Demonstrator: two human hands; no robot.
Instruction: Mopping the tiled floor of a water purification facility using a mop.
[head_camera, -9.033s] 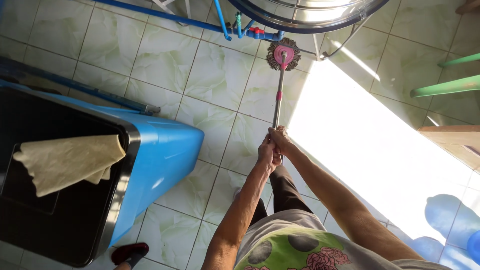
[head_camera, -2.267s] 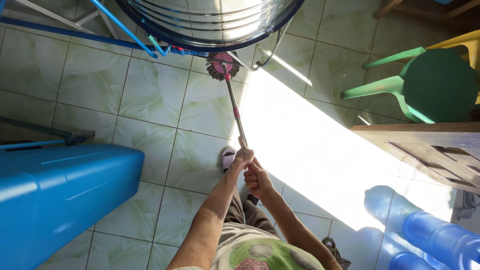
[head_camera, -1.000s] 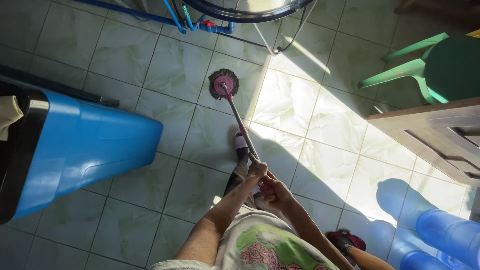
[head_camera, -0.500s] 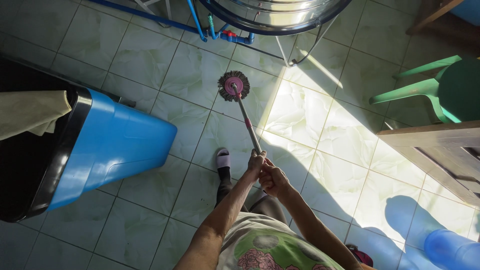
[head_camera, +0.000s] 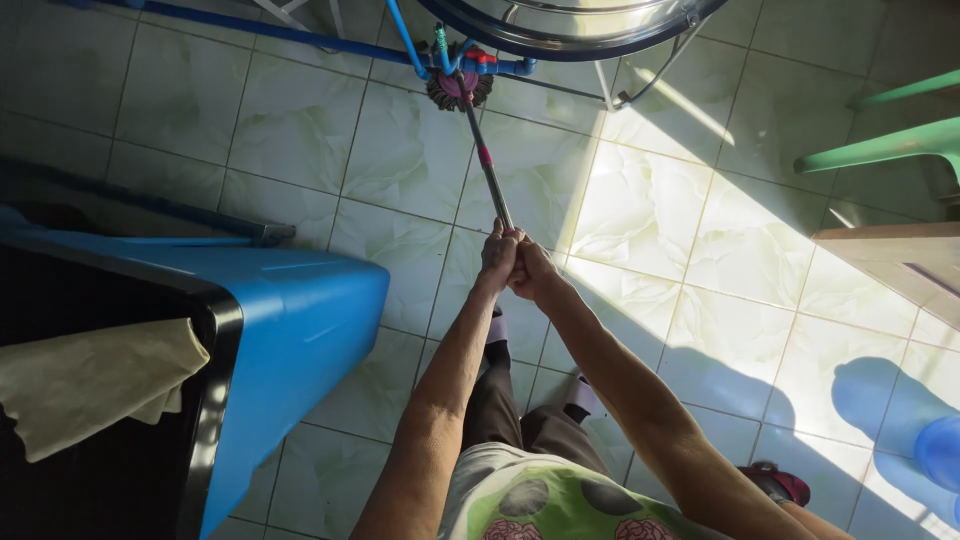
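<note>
Both hands, the left hand (head_camera: 497, 258) and the right hand (head_camera: 533, 272), are closed together around the top of the mop handle (head_camera: 487, 168). Beside them, the blue container (head_camera: 290, 340) stands well apart. Farther out, the mop head (head_camera: 459, 88) rests on the tiled floor (head_camera: 640, 210), touching the blue pipes (head_camera: 420, 50). Snagging is judged possible there; the pipe joint could be strained.

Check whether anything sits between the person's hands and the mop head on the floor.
Nothing visible does. Both the left hand and right hand grip the mop handle, which runs unobstructed over bare tiles to the mop head beside the blue pipes.
</note>
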